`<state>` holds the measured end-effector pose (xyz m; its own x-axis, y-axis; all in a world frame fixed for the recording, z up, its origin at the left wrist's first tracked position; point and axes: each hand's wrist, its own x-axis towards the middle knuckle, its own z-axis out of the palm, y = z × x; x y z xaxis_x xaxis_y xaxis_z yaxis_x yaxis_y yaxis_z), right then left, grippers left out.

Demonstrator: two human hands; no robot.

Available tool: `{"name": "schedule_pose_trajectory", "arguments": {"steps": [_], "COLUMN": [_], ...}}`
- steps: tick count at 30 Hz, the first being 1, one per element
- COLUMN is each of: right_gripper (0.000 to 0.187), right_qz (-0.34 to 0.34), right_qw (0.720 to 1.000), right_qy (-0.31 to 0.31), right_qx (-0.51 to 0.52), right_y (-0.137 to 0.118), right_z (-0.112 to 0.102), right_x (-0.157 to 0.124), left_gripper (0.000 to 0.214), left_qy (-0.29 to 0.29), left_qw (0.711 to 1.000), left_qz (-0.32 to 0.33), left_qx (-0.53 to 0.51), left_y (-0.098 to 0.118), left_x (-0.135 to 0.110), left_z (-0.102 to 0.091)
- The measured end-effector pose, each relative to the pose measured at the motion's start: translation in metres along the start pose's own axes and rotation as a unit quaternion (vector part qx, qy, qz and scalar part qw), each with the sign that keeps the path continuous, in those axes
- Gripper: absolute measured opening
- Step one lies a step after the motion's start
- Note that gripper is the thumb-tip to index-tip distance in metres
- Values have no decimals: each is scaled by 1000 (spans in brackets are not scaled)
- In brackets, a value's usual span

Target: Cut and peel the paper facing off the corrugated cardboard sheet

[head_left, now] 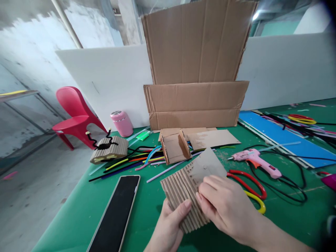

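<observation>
A piece of corrugated cardboard (pixel 181 189) is held up over the green table, its ridges bare on the left part and flat paper still on the upper right. My left hand (pixel 172 218) grips its lower left edge, thumb on top of the ridges. With fingers closed, my right hand (pixel 223 203) pinches at the border between ridges and paper; its fingertips are partly hidden. Scissors with red and yellow handles (pixel 250 187) lie beside my right hand, their blades out of sight. Just beyond the piece sits a small open cardboard tray (pixel 176 148).
A pink glue gun (pixel 258 162) with its black cord lies at right, near a blue board (pixel 288 136). A phone (pixel 115 213) lies at left. Behind it are coloured pipe cleaners (pixel 131 161), a ridged cardboard form (pixel 110 149) and a pink canister (pixel 122 124). Large cardboard (pixel 195 101) stands behind.
</observation>
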<state>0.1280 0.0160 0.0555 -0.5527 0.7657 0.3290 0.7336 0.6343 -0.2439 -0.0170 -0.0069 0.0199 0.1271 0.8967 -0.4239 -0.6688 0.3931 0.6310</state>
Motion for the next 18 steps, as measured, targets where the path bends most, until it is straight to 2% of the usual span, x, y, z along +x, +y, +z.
{"name": "schedule_pose_trajectory", "arguments": {"steps": [3, 5, 10, 13, 18], "right_gripper": [15, 16, 19, 22, 24], "right_qz": [-21, -18, 29, 74, 135], "right_qw": [999, 999, 995, 976, 930], "right_qy": [33, 41, -5, -17, -38], "right_qx": [0, 3, 93, 203, 340], "right_y": [-3, -5, 3, 9, 17], "right_z": [-2, 0, 7, 7, 11], "right_x": [-4, -5, -4, -2, -1], "left_gripper": [53, 48, 31, 27, 24], "left_qy": [-40, -53, -36, -22, -32], "left_qw": [999, 998, 998, 999, 999], "left_qz": [-22, -34, -41, -37, -36], "left_qx": [-12, -15, -7, -3, -2], "left_y": [1, 1, 0, 0, 0], "left_x": [-1, 0, 5, 7, 9], "left_z": [-4, -6, -4, -3, -5]}}
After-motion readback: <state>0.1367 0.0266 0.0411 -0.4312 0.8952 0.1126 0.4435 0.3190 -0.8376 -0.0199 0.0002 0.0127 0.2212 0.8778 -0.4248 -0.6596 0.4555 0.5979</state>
